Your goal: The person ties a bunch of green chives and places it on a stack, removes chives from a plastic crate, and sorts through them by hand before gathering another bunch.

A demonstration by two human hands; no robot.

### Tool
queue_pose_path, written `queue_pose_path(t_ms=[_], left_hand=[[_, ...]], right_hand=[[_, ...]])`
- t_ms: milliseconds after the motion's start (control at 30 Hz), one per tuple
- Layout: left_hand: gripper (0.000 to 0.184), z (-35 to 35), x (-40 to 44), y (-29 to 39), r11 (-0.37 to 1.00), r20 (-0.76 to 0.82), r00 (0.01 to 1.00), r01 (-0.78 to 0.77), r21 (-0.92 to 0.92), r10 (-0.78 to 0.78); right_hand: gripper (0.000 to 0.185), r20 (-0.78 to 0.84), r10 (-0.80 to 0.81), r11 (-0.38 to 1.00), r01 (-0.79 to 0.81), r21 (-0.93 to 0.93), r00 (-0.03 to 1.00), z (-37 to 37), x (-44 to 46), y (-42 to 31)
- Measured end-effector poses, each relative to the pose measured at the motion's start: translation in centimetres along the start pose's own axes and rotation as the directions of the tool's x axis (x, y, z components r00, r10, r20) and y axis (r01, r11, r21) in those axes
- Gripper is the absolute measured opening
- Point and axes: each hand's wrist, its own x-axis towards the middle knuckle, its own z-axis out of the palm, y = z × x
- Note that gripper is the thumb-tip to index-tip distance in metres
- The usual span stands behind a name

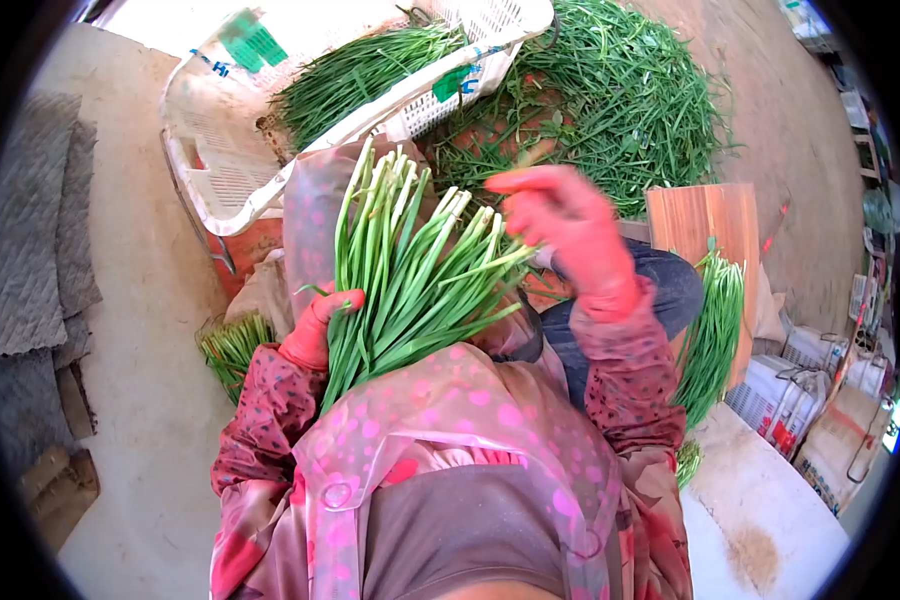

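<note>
A thick bunch of garlic chives (410, 270) rests against my lap, its pale cut ends pointing up and away from me. My left hand (322, 325), in a red glove, is closed around the bunch's left side, thumb on top of the leaves. Just past the bunch's right-hand ends is my right hand (568, 225), also red-gloved and blurred by motion. Its forefinger stretches left, apart from the fingers below, and I see nothing held in it. A small blurred yellowish piece shows just above that hand.
Ahead stands a white plastic basket (225, 195) with more chives (375, 80) inside. Loose green leaves (630, 100) are heaped on the ground beyond. At right, a chive bundle (710, 335) lies along a wooden board (710, 215); another bundle (238, 350) sits by my left elbow.
</note>
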Motion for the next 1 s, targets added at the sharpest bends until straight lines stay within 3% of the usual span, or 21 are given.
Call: queue_pose_path(t_ms=[33, 100, 133, 167, 233, 267, 333, 367, 400, 433, 567, 633, 700, 733, 767, 833, 867, 900, 967, 1000], left_hand=[[0.051, 0.2, 0.0, 0.1, 1.000, 0.040, 0.999, 0.014, -0.019, -0.013], [0.052, 1.6, -0.5, 0.6, 0.999, 0.090, 0.996, 0.032, -0.022, -0.030], [0.052, 2.1, -0.6, 0.8, 0.999, 0.107, 0.994, 0.040, -0.015, -0.038], [0.051, 1.9, -0.4, 0.6, 0.998, 0.082, 0.996, 0.049, -0.024, -0.047], [0.057, 1.8, -0.3, 0.3, 0.999, 0.043, 0.999, 0.030, 0.018, -0.031], [0.052, 1.5, 0.0, 0.1, 1.000, 0.058, 0.998, 0.029, 0.013, -0.029], [0.050, 1.1, 0.1, 0.2, 0.999, 0.079, 0.996, 0.049, 0.020, -0.051], [0.047, 0.9, 0.1, 0.2, 0.997, 0.100, 0.992, 0.072, 0.028, -0.074], [0.045, 0.9, 0.3, 0.3, 0.996, 0.103, 0.992, 0.072, 0.051, -0.077], [0.045, 0.7, 0.6, 0.3, 0.997, 0.104, 0.992, 0.068, 0.046, -0.072], [0.043, 0.6, 1.0, 0.2, 0.997, 0.101, 0.992, 0.071, 0.036, -0.074], [0.042, 1.4, 0.8, 0.4, 0.998, 0.105, 0.993, 0.052, 0.028, -0.055], [0.037, 2.4, 0.3, 0.6, 0.988, -0.015, 0.989, 0.144, -0.063, -0.146], [0.033, 0.8, 0.4, 0.3, 0.996, 0.104, 0.993, 0.038, 0.079, -0.046], [0.033, 0.0, 0.8, 0.1, 0.996, 0.102, 0.994, 0.041, 0.078, -0.049], [0.031, -0.8, 1.5, -0.2, 0.995, 0.291, 0.953, 0.095, -0.036, -0.080], [0.032, 1.2, 0.5, 0.3, 0.994, 0.075, 0.991, 0.110, 0.027, -0.111], [0.032, 0.8, 0.9, 0.3, 0.994, 0.080, 0.991, 0.103, 0.024, -0.105], [0.029, -0.4, 1.4, -0.2, 0.999, 0.146, 0.988, 0.042, 0.024, -0.045], [0.029, 0.4, 1.2, 0.4, 0.994, 0.166, 0.981, 0.106, -0.031, -0.100]], right_hand=[[0.026, 0.095, 0.008, 0.963, 0.018, -0.268, 0.995, 1.2, 0.4, 1.0], [0.027, 0.126, -0.174, 0.875, 0.212, -0.436, 0.977, 3.1, 1.0, 4.0], [0.026, 0.097, -0.288, 0.908, 0.304, -0.290, 0.953, 3.6, 1.6, 6.8], [0.026, 0.102, -0.289, 0.908, 0.306, -0.287, 0.952, 3.6, 1.8, 6.9], [0.019, 0.142, 0.164, 0.981, -0.146, -0.126, 0.976, 2.8, 1.9, 7.3], [0.009, 0.073, -0.111, 0.890, 0.132, -0.437, 0.991, 2.2, 2.1, 8.1], [0.007, -0.141, -0.146, 0.749, 0.016, -0.662, 0.979, -0.8, 3.7, 10.4], [0.007, -0.185, -0.227, 0.721, 0.038, -0.692, 0.956, -3.2, 4.6, 11.8], [0.009, -0.371, 0.101, 0.800, -0.297, -0.521, 0.923, -4.3, 5.4, 8.9], [0.014, -0.362, 0.080, 0.948, -0.183, -0.260, 0.929, -5.4, 6.1, 9.1], [0.041, -0.008, -0.215, 0.942, 0.205, -0.266, 0.977, 1.3, 5.3, 3.2], [0.045, 0.066, -0.390, 0.783, 0.368, -0.501, 0.918, 5.3, 4.4, 3.2], [0.037, -0.035, -0.169, 0.916, 0.144, -0.374, 0.985, 6.8, 4.7, 4.8], [0.026, -0.086, -0.027, 0.949, -0.001, -0.316, 0.996, 6.7, 5.3, 5.6], [0.026, -0.086, -0.024, 0.949, -0.004, -0.314, 0.996, 6.4, 6.0, 6.7], [0.022, -0.272, 0.008, 0.828, -0.159, -0.538, 0.962, 4.3, 7.4, 8.8], [0.022, -0.336, 0.083, 0.869, -0.233, -0.435, 0.938, 2.3, 8.1, 9.1], [0.022, -0.389, 0.159, 0.898, -0.297, -0.326, 0.907, 0.3, 8.6, 9.2], [0.022, -0.305, 0.133, 0.969, -0.189, -0.160, 0.943, -1.1, 8.1, 7.0], [0.022, -0.214, 0.004, 0.968, -0.057, -0.245, 0.977, -0.8, 7.8, 6.2]])
